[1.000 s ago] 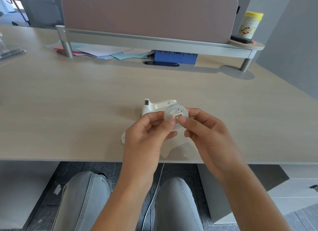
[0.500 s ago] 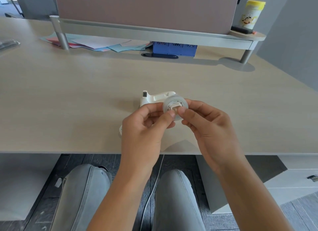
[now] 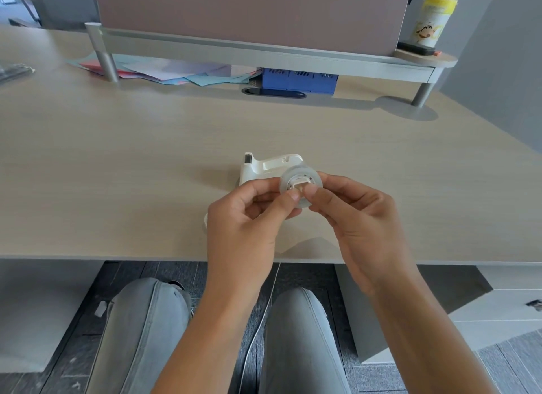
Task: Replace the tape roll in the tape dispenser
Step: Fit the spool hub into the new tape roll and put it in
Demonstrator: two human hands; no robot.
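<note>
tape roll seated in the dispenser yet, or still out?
Out. Both hands, left hand and right hand, pinch the tape roll above the desk; the white dispenser sits behind it.

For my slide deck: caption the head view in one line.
Both hands, left hand and right hand, hold a tape roll above the desk, just in front of the white dispenser.

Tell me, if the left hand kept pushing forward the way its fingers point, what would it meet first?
Probably the white tape dispenser on the desk, just beyond the tape roll that the left hand and right hand pinch. Depth is unclear from one view.
</note>
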